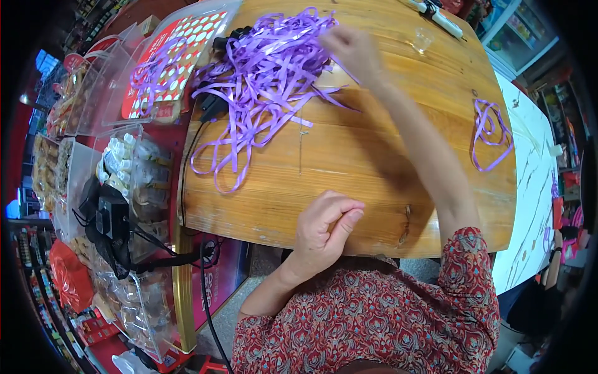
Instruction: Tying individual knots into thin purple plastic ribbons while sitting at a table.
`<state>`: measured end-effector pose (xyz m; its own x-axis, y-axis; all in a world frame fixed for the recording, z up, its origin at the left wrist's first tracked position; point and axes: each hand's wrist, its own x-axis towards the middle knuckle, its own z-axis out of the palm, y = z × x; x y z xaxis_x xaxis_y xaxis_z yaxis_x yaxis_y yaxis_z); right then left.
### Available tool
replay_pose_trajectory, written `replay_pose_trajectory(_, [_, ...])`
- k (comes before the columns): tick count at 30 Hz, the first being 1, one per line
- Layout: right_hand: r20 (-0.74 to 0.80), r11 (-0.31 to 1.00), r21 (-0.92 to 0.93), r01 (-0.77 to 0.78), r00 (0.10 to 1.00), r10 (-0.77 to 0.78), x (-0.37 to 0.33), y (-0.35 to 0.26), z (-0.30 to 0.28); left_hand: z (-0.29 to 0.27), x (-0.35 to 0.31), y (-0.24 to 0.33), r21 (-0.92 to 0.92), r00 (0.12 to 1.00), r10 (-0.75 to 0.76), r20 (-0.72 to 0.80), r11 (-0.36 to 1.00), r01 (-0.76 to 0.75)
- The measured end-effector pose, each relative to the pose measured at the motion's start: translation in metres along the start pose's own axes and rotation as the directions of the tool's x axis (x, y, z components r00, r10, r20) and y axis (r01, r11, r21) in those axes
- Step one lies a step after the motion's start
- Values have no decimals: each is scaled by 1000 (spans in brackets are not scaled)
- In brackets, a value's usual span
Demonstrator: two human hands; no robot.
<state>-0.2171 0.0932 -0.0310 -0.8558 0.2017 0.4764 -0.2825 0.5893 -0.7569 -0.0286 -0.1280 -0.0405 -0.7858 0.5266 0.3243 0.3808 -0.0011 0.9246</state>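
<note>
A large tangled heap of shiny purple ribbon [268,68] lies on the wooden table [374,206], with loops trailing toward its near left edge. At the heap's right side is my right hand [354,53], its arm stretched forward; motion smears the fingers. My left hand [327,227] is closed above the table's near edge, thumb pressed to the curled forefinger; anything inside is hidden. Between that hand and the heap lies a thin metal rod [301,146] with a small crosspiece.
A loose purple ribbon loop [490,134] sits at the table's right. Far right is a glue-gun-like white tool [442,22] near a small clear cup [422,41]. Clear bins of packaged goods [137,168] and a dotted red sheet [171,68] line the left. Black cables [202,268] hang by the table's left corner.
</note>
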Motion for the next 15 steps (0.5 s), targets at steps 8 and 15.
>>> replay_pose_trajectory(8, [162, 611, 787, -82, 984, -76, -44, -127, -140, 6, 5, -4, -202, 996, -90, 26, 975, 93])
replay_pose_trajectory(15, [217, 484, 842, -240, 971, 103, -162, -109, -142, 60, 18, 15, 38, 942, 238, -238, 971, -236])
